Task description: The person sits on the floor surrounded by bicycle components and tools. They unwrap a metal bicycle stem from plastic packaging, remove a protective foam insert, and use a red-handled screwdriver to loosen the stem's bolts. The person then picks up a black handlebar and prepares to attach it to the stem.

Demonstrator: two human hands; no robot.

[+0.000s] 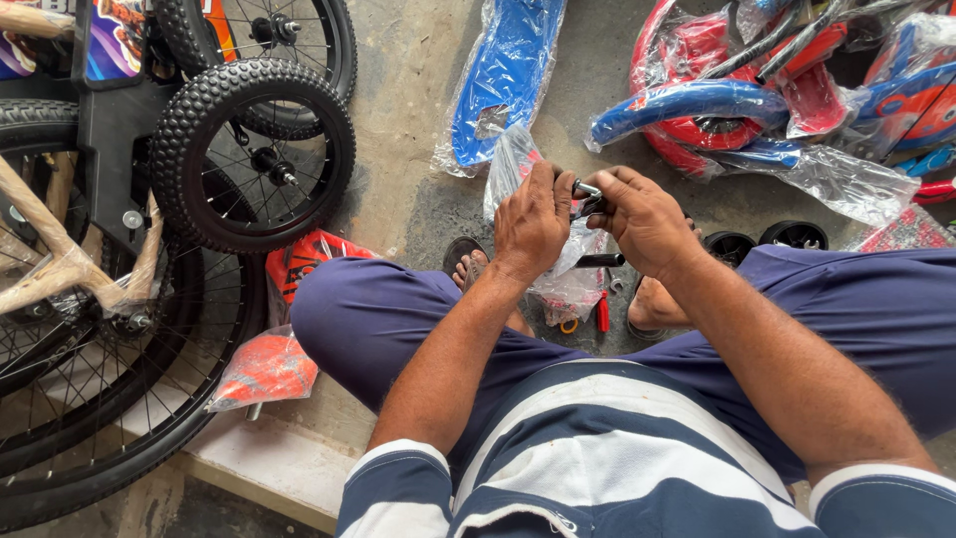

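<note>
Two hands, left (533, 224) and right (645, 219), meet above the person's two sandalled feet (464, 261). Left of the feet stand two small knobby-tyred wheels (254, 154) and one larger spoked wheel (119, 399). Also left of the feet lie two orange bagged parts (267, 369). Beyond the feet lies one blue plastic-wrapped panel (503, 75).

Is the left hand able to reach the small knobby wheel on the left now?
Probably yes, once freed: the left hand now holds a small metal part, and bare floor lies before the small knobby wheel.
</note>
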